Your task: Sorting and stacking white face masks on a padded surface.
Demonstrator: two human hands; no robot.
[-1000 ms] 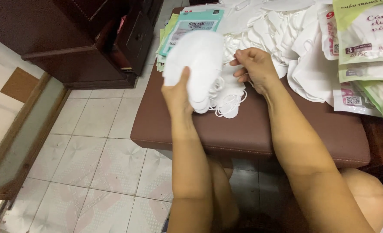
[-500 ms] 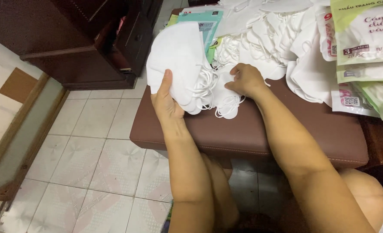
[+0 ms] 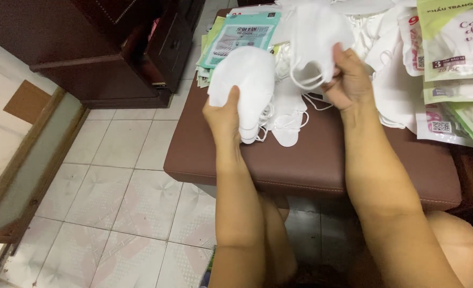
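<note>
Above a brown padded stool [image 3: 322,160], the left hand [image 3: 224,114] grips a stack of white face masks [image 3: 247,88] upright, while the right hand [image 3: 348,80] pinches a single white mask [image 3: 316,37] lifted over the stool's far side, near teal packets [image 3: 236,40].

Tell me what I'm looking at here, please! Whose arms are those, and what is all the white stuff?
The picture comes from a camera worn on a person's head, looking down, so the two bare arms are that person's own. The left hand holds a stack of white folded cloth face masks. The right hand holds up another white face mask with ear loops. Below them is a brown padded leather stool on a pale tiled floor. On the stool lie loose white masks, a teal printed packet and green and white plastic packets. A dark wooden cabinet stands at the left.
</note>
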